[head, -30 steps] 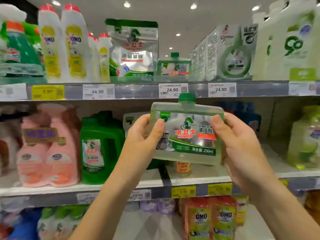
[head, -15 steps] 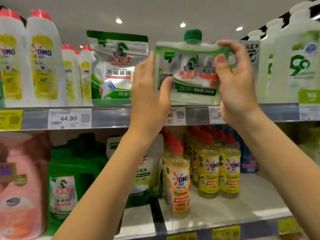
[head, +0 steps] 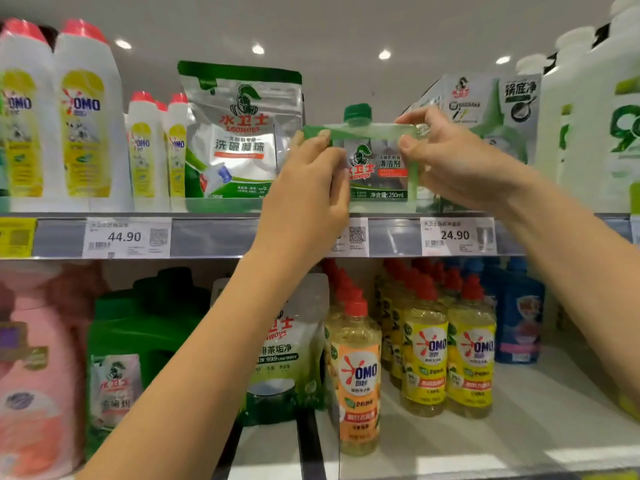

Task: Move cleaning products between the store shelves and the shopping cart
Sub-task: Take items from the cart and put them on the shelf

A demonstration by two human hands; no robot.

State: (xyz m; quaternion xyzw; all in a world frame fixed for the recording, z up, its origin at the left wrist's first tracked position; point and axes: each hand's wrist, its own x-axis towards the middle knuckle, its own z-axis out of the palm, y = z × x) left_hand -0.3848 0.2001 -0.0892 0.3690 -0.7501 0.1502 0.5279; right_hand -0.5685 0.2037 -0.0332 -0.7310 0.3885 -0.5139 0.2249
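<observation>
A flat, clear green-tinted Seaways cleaner bottle (head: 375,168) with a green screw cap (head: 357,114) stands upright at the upper shelf (head: 214,237); whether its base touches the shelf cannot be told. Its label shows a helmeted knight, red "水卫士 Seaways", "清洁剂" and "净含量:250ml". The left hand (head: 304,199) pinches its top corner at ten o'clock, thumb and fingers curled on the edge; the right hand (head: 453,161) pinches the corner at two o'clock the same way. At the bottle's nine o'clock stands a silver Seaways pouch (head: 239,133) reading "洗碗凝珠", at three o'clock a carton (head: 491,102) reading "锅底净". Price tags read 44.90 (head: 126,237) and 24.90 (head: 457,235). Yellow OMO bottles (head: 427,355) stand at six o'clock.
</observation>
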